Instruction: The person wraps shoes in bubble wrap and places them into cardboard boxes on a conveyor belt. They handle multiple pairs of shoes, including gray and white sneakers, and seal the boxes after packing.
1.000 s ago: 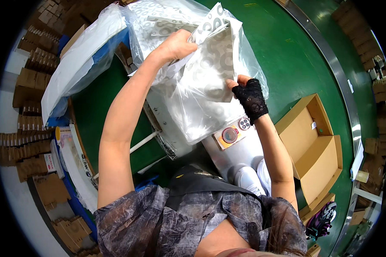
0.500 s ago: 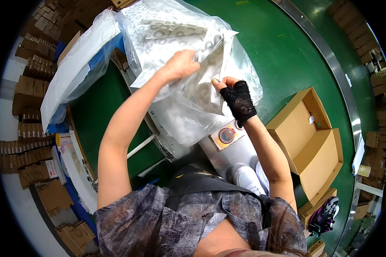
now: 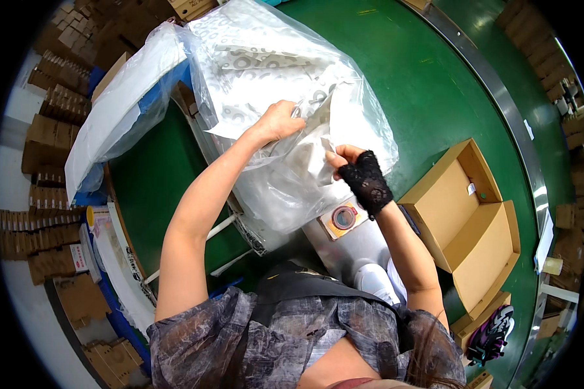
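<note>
A stack of white tissue paper (image 3: 240, 61) with grey ring patterns lies inside a large clear plastic bag (image 3: 272, 204). My bare left hand (image 3: 279, 121) is closed at the paper's crumpled near part, gripping its edge beside the bag's opening. To its right, my right hand (image 3: 360, 172), in a black lace fingerless glove, pinches a raised corner of the paper between thumb and fingers. Below the right hand, a silver metal surface (image 3: 340, 256) carries a round dial on an orange plate (image 3: 344, 218).
An open brown shoebox (image 3: 477, 227) stands to the right on the green surface (image 3: 448, 97). A black and purple sneaker (image 3: 491, 335) is at the lower right, and a white shoe (image 3: 375, 283) beside my waist. White sheets in plastic (image 3: 126, 107) arch at the left. Cartons (image 3: 45, 142) line the far left.
Both hands have moved lower, the right one also slightly to the right. The raised paper between them has folded down toward me.
</note>
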The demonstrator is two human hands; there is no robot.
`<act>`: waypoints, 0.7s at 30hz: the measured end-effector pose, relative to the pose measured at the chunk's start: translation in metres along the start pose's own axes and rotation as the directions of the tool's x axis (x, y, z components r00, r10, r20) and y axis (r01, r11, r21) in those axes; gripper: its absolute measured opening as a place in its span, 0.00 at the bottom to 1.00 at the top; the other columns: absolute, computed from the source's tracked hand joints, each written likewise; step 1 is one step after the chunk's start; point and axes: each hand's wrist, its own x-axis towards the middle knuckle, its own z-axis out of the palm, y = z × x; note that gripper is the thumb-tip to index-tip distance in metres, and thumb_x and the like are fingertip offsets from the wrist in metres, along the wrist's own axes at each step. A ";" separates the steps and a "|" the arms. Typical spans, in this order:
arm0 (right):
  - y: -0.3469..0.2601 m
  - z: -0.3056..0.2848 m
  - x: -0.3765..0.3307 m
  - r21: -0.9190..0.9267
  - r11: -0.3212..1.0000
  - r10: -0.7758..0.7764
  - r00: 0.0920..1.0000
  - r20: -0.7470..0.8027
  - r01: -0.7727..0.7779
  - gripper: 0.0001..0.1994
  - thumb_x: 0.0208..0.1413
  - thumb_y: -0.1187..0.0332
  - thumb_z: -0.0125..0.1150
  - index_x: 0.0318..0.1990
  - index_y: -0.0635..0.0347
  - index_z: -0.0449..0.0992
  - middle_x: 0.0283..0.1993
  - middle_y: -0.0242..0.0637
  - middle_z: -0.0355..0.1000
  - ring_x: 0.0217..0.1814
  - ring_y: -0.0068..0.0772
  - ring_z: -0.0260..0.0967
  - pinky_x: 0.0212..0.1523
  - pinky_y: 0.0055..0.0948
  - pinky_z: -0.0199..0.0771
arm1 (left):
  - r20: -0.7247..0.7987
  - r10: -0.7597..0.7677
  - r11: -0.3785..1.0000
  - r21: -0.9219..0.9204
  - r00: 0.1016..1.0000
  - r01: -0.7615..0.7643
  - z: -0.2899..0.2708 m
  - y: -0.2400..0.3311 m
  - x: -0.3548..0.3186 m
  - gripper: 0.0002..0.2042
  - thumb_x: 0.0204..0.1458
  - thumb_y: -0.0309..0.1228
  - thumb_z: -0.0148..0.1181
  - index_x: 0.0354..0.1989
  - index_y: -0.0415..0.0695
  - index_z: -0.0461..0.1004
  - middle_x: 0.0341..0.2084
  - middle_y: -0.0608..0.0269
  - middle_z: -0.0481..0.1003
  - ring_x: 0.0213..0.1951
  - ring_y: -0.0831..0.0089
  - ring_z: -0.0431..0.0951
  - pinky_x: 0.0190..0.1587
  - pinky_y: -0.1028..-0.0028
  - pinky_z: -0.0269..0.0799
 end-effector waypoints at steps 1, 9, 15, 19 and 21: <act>0.002 -0.005 -0.002 -0.008 1.000 0.002 1.000 0.006 -0.002 0.10 0.51 0.65 0.56 0.27 0.64 0.73 0.19 0.28 0.66 0.22 0.17 0.59 0.27 0.20 0.61 | 0.015 -0.015 1.000 -0.012 1.000 0.015 0.000 -0.001 0.000 0.15 0.36 0.34 0.53 0.31 0.37 0.74 0.26 0.47 0.75 0.33 0.57 0.76 0.38 0.66 0.69; 0.011 -0.002 0.002 -0.100 0.995 0.024 0.998 -0.065 -0.030 0.17 0.51 0.57 0.57 0.19 0.62 0.68 0.15 0.23 0.60 0.18 0.14 0.53 0.20 0.20 0.56 | -0.036 0.041 0.997 -0.056 0.998 -0.043 0.004 0.000 -0.004 0.12 0.37 0.30 0.52 0.29 0.35 0.72 0.19 0.59 0.72 0.25 0.75 0.69 0.30 0.72 0.66; 0.025 0.004 0.009 -0.307 0.931 -0.254 0.954 -0.158 0.197 0.16 0.50 0.62 0.56 0.17 0.63 0.64 0.12 0.35 0.58 0.16 0.27 0.53 0.20 0.31 0.57 | -0.074 0.116 0.987 -0.099 0.991 -0.123 0.011 -0.025 0.001 0.16 0.37 0.31 0.53 0.35 0.37 0.73 0.23 0.57 0.74 0.27 0.73 0.71 0.33 0.72 0.68; 0.031 -0.003 0.014 -0.263 0.961 -0.130 0.981 -0.141 0.089 0.15 0.49 0.61 0.59 0.19 0.60 0.66 0.15 0.22 0.57 0.19 0.14 0.52 0.19 0.20 0.53 | -0.074 0.140 0.989 -0.030 0.987 -0.142 0.008 -0.015 -0.002 0.17 0.38 0.34 0.54 0.37 0.37 0.73 0.30 0.47 0.75 0.34 0.60 0.75 0.39 0.67 0.69; 0.011 0.012 0.011 -0.106 0.994 -0.025 0.986 -0.164 0.008 0.17 0.50 0.61 0.58 0.17 0.64 0.65 0.11 0.30 0.58 0.15 0.21 0.52 0.18 0.29 0.56 | -0.063 0.068 0.998 0.007 0.996 -0.068 0.005 -0.013 0.001 0.17 0.39 0.34 0.53 0.37 0.37 0.73 0.31 0.46 0.75 0.36 0.58 0.75 0.40 0.67 0.68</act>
